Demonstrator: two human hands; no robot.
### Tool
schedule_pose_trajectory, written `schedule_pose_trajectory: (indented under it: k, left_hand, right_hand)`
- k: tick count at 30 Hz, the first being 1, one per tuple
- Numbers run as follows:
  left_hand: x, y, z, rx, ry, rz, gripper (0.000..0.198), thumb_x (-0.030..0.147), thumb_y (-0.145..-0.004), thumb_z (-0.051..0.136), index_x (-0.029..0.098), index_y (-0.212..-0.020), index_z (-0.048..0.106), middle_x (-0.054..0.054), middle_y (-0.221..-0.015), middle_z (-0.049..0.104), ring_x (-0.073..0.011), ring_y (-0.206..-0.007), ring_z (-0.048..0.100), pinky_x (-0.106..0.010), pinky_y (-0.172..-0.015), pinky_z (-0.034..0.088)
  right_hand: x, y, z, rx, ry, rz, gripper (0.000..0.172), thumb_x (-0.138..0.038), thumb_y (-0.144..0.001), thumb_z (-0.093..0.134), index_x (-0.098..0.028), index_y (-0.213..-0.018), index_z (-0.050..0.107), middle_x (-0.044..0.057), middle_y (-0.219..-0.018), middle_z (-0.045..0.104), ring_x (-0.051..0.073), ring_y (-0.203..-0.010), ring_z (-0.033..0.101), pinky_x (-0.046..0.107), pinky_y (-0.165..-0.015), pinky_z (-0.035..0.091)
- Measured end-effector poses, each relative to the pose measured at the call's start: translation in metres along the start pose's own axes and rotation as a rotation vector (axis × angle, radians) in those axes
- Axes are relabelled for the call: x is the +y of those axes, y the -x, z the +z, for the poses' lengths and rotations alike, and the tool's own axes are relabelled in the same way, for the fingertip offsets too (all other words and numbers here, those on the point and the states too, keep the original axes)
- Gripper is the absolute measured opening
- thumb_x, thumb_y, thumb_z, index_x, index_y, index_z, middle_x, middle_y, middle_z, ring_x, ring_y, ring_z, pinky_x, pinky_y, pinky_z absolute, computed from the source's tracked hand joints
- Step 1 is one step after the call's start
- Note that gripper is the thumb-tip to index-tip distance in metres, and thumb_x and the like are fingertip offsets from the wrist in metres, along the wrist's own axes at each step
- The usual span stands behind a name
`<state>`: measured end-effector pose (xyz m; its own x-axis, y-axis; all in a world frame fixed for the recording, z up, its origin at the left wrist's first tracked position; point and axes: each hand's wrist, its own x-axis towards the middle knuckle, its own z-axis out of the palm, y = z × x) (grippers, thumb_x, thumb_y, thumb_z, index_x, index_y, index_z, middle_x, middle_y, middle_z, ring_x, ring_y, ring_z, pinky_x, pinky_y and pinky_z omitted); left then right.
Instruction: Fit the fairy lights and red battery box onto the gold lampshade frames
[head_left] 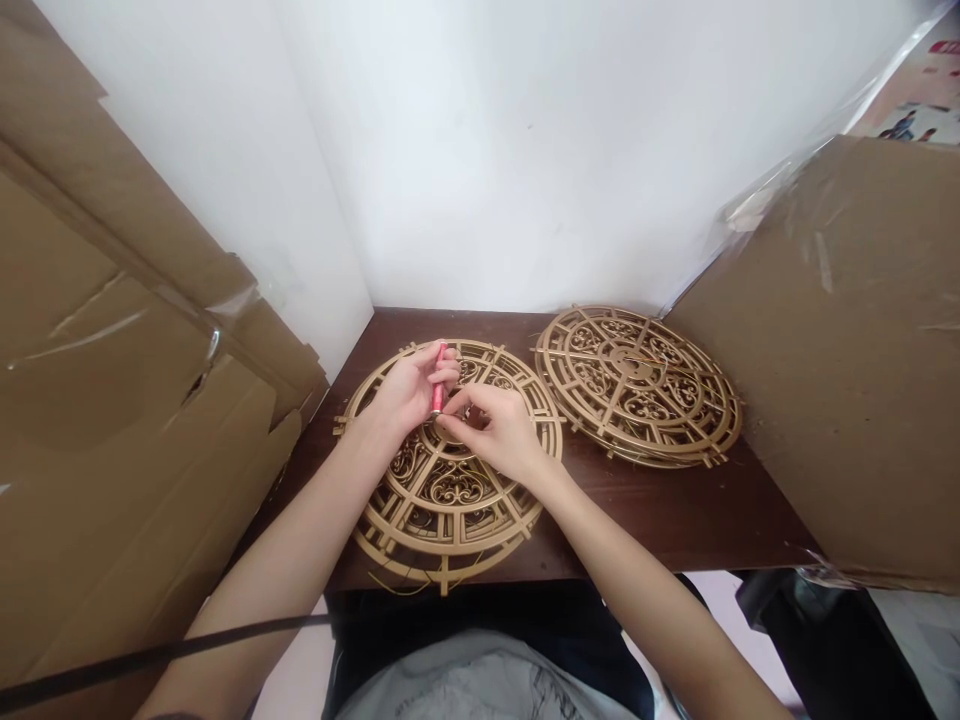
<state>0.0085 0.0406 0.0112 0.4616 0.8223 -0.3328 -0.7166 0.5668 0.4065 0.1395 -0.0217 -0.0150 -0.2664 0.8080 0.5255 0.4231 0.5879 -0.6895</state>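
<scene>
My left hand (420, 385) is closed around a slim red stick-like tool (439, 385), held nearly upright. Its exact kind is not clear; its lower end looks darker or metallic. Close beside that end, the thumb and forefinger of my right hand (499, 430) come together in a pinch. Whatever lies between those fingertips is too small to make out. Both hands are over the middle of a stack of round gold openwork panels (450, 545), with spokes, rings and scroll patterns. The hands hide part of the top panel's centre.
A second stack of gold round panels (637, 385) lies to the right on the dark brown table (630, 530). Cardboard sheets stand on the left (150, 400) and right (840, 370). Behind is a white wall (510, 150). A dark strap (187, 645) crosses at lower left.
</scene>
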Motion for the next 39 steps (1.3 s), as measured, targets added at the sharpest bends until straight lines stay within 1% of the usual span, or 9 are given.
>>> schedule_pose_trajectory:
  k: [7,13,20,23,28,30,34,37,39]
  left_hand:
    - [-0.003,0.0,0.002,0.028,-0.039,0.048,0.019,0.01,-0.092,0.037,0.012,-0.075,0.044,-0.001,-0.063,0.045,-0.0015,-0.043,0.035,-0.008,-0.038,0.034]
    - [-0.006,0.002,0.004,0.056,-0.043,0.083,0.019,0.01,-0.092,0.039,0.013,-0.074,0.045,-0.001,-0.064,0.047,-0.002,-0.044,0.035,-0.009,-0.039,0.034]
    - [-0.008,0.002,0.003,-0.015,-0.106,0.13,0.019,0.009,-0.091,0.041,0.013,-0.072,0.046,-0.001,-0.065,0.047,-0.0024,-0.045,0.035,-0.01,-0.039,0.033]
    - [-0.009,0.002,0.003,-0.047,-0.105,0.148,0.02,0.009,-0.09,0.041,0.013,-0.071,0.045,-0.001,-0.064,0.046,-0.0022,-0.044,0.035,-0.009,-0.037,0.03]
    - [-0.009,0.003,0.004,-0.046,-0.042,0.141,0.022,0.009,-0.091,0.039,0.013,-0.071,0.044,0.0,-0.063,0.044,-0.0022,-0.045,0.035,-0.009,-0.037,0.029]
    - [-0.009,0.003,0.005,-0.053,-0.031,0.143,0.021,0.009,-0.091,0.039,0.014,-0.071,0.044,-0.001,-0.063,0.044,-0.0025,-0.045,0.037,-0.009,-0.038,0.029]
    - [-0.008,0.003,0.005,-0.059,-0.044,0.12,0.022,0.008,-0.09,0.04,0.013,-0.07,0.045,-0.001,-0.063,0.045,-0.0023,-0.044,0.035,-0.009,-0.037,0.03]
    - [-0.008,0.003,0.004,-0.077,-0.079,0.086,0.021,0.009,-0.089,0.044,0.013,-0.069,0.046,-0.001,-0.063,0.047,-0.0017,-0.043,0.035,-0.01,-0.038,0.033]
    - [-0.008,0.003,0.002,-0.081,-0.122,0.081,0.019,0.009,-0.089,0.045,0.012,-0.07,0.049,-0.001,-0.064,0.049,-0.0016,-0.043,0.036,-0.01,-0.038,0.034]
  right_hand:
    - [-0.002,-0.002,0.0,0.017,-0.022,0.033,0.01,-0.015,-0.075,0.065,-0.018,-0.069,0.056,-0.001,-0.072,0.059,0.013,-0.067,0.053,0.024,-0.064,0.043]
    - [-0.002,-0.002,0.001,0.027,-0.036,0.124,0.012,-0.014,-0.07,0.064,-0.019,-0.065,0.055,-0.002,-0.071,0.058,0.014,-0.069,0.053,0.025,-0.066,0.042]
    - [-0.001,0.0,0.005,0.04,-0.114,0.223,0.012,-0.013,-0.066,0.064,-0.018,-0.061,0.054,-0.003,-0.067,0.058,0.012,-0.062,0.052,0.024,-0.06,0.04]
    - [-0.002,0.0,0.006,0.056,-0.082,0.198,0.014,-0.012,-0.065,0.065,-0.018,-0.059,0.054,-0.004,-0.064,0.057,0.012,-0.061,0.052,0.024,-0.06,0.038]
    - [-0.007,-0.001,0.005,0.102,0.087,0.13,0.018,-0.014,-0.066,0.067,-0.018,-0.056,0.052,-0.005,-0.059,0.056,0.013,-0.062,0.052,0.03,-0.073,0.036]
    - [-0.007,0.0,0.005,0.103,0.106,0.124,0.019,-0.014,-0.066,0.067,-0.018,-0.056,0.051,-0.006,-0.058,0.056,0.013,-0.062,0.052,0.031,-0.073,0.035]
    - [-0.003,0.0,0.004,0.079,0.071,0.052,0.018,-0.013,-0.068,0.066,-0.019,-0.059,0.051,-0.005,-0.061,0.057,0.014,-0.064,0.053,0.03,-0.073,0.037]
    - [-0.004,-0.003,-0.001,0.01,-0.025,-0.035,0.015,-0.016,-0.073,0.063,-0.02,-0.063,0.053,-0.002,-0.07,0.061,0.015,-0.073,0.057,0.031,-0.076,0.041]
    - [-0.005,-0.005,-0.008,-0.017,-0.108,-0.027,0.013,-0.018,-0.076,0.061,-0.019,-0.065,0.054,0.0,-0.074,0.063,0.015,-0.074,0.058,0.03,-0.075,0.044]
